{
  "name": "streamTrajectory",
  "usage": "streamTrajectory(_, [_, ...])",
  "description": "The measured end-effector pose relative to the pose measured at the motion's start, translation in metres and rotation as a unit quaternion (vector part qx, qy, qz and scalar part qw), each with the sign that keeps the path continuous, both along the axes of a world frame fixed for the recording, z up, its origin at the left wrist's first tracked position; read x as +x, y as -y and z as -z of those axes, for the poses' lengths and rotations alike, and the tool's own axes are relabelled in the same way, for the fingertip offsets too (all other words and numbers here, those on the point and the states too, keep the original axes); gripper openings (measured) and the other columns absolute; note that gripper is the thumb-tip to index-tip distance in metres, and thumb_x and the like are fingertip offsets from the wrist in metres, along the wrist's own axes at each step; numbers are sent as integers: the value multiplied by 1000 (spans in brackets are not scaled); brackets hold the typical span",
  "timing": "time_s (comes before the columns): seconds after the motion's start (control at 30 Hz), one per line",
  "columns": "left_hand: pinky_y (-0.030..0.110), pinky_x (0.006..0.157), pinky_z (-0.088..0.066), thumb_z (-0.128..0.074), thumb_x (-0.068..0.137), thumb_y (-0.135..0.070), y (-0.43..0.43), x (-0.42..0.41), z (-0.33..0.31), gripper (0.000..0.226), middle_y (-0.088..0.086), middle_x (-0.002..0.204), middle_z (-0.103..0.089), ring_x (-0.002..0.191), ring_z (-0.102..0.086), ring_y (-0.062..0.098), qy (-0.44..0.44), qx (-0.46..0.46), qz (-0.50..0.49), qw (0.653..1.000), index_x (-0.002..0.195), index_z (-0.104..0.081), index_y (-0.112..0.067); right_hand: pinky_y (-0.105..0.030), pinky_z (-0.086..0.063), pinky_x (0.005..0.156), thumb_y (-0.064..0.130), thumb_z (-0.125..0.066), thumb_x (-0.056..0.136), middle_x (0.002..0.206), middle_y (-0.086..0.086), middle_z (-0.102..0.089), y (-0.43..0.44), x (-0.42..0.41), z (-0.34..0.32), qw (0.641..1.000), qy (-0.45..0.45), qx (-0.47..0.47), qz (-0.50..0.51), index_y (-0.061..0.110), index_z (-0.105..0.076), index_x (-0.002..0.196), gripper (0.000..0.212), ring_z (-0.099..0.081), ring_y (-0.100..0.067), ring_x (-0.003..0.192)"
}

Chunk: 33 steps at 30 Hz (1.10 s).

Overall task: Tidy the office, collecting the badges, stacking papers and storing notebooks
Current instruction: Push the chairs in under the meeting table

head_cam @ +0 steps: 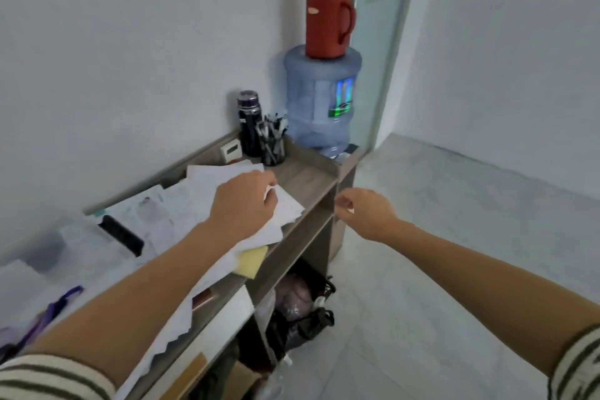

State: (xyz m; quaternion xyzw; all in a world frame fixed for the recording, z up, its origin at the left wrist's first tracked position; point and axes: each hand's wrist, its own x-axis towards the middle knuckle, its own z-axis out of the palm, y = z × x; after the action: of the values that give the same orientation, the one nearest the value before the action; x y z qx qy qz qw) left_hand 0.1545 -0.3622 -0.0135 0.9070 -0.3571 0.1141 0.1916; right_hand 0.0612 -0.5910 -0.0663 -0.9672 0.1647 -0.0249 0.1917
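While the left hand [242, 204] gathers paper, the right hand [368, 213] waits off the desk edge.
The loose white paper sheets [198, 195] lie fanned on the grey wooden desk [311, 177], just on the person's side of the black mesh pen cup [274, 153]. The left fingers are curled down onto the top sheet, pinching its far corner, probably to drag it onto the others and square a stack. The right hand hovers in the air beyond the desk's front rim, right of the cup. Its fingers are loosely curled with thumb near forefinger, and I cannot tell whether they hold anything; it looks poised to catch overhanging edges. A pale yellow pad [251, 261] peeks from beneath the sheets, nearer the person than the cup.
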Motion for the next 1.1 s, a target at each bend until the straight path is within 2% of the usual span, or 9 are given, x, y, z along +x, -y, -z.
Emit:
streamTrajectory(0.13, [37,77,-50,-53,91,-30,130,-51,32,16,0,99,-66,93,-62,26,-36,62,98,993,100,-62,-21,-35,-45,96,39,-51,96,130,1,-59,110,-107,10,993,-68,-40,85,28,-55,129,35,-56,-23,117])
streamTrajectory(0.23, [35,77,-48,-51,92,-32,221,-92,52,21,1,104,-66,97,-63,27,-59,117,163,978,107,-61,-21,-37,-44,99,38,-50,97,134,0,-57,179,-190,13,980,-97,-34,171,26,-51,134,39,-54,-24,122])
streamTrajectory(0.33, [33,77,-47,-49,94,-33,303,-133,68,30,2,111,-65,99,-62,24,-70,165,231,956,119,-58,-21,-38,-45,98,37,-50,97,134,-2,-57,234,-264,19,963,-104,-25,248,25,-51,134,40,-55,-26,120])
streamTrajectory(0.5, [34,86,-48,-50,92,-35,434,-203,85,33,2,119,-64,108,-60,25,-44,214,339,915,123,-56,-24,-37,-47,91,38,-50,96,133,-1,-59,303,-374,35,922,-103,-5,372,25,-53,134,40,-57,-25,117])
streamTrajectory(0.77, [33,83,-46,-48,92,-36,640,-300,103,38,2,119,-63,107,-59,25,-9,248,488,837,127,-54,-24,-35,-49,87,39,-51,94,127,2,-61,414,-502,54,839,-101,9,535,27,-54,132,40,-58,-22,114])
streamTrajectory(0.93, [32,84,-46,-49,90,-36,768,-360,102,39,2,124,-62,111,-59,25,14,263,565,782,127,-54,-25,-33,-49,83,37,-54,92,120,3,-62,464,-573,63,759,-99,42,643,28,-56,127,37,-60,-22,110])
streamTrajectory(1.1, [32,83,-45,-48,92,-39,839,-422,113,41,2,127,-61,112,-58,23,13,293,618,729,130,-53,-25,-33,-49,87,40,-54,93,124,5,-63,482,-626,73,702,-82,71,704,28,-56,131,40,-59,-19,112])
